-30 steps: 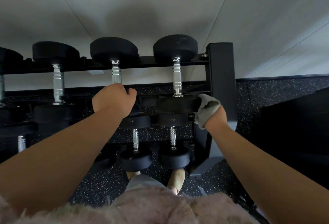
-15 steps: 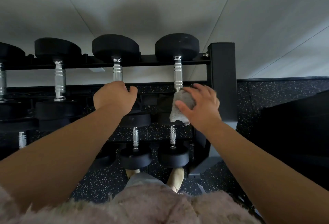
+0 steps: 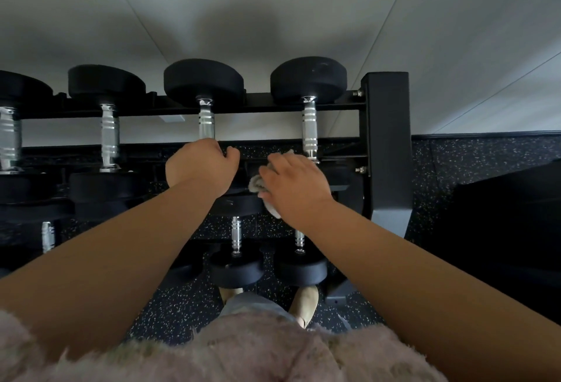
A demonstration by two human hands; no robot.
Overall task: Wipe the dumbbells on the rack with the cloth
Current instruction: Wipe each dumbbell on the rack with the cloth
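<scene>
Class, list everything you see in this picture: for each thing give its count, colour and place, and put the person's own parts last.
dumbbells: several, some cut off at left, black heads and silver handles, on upper and lower rack tiers
rack: one, black, against the wall
cloth: one, grey, under the right hand
floor: black, speckled
wall: pale grey panels
left hand: curled at the second dumbbell from the right
right hand: pressing the cloth on the rightmost dumbbell

Cloth (image 3: 258, 183) mostly hidden, perhaps bunched
</scene>
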